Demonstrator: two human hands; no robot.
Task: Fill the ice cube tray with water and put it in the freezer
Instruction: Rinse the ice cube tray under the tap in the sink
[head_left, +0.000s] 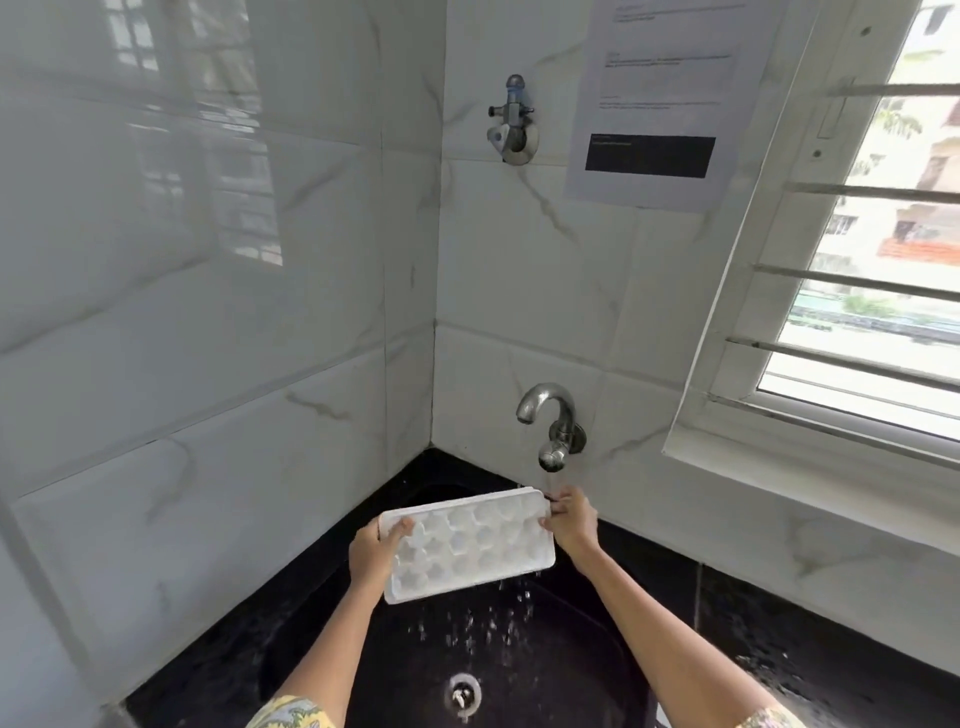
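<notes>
A: We are gripping the ice cube tray (467, 543) at both short ends: the left hand (375, 551) is curling over the lower left end with its thumb across the rim, and the right hand (570, 519) is pinching the upper right end.

B: So the tray's long axis is running between our hands, left to right across the middle of the frame?

A: Yes, rising slightly toward the right, and both hands are equally close to it. We are holding it over the black sink (561, 660), just below the tap (545, 415) at centre right.

B: Is water getting in?

A: A thin stream is falling by the tray's far right corner, next to the right hand. Water is spilling off the tray's lower right edge and dripping into the sink. How full the cups are, we cannot tell; they are looking pale and glossy.

B: Then we are judging the filling step unfinished, and levelling the tray comes next.

A: The dark worktop (779, 613) around the sink is looking wet at lower right.
</notes>
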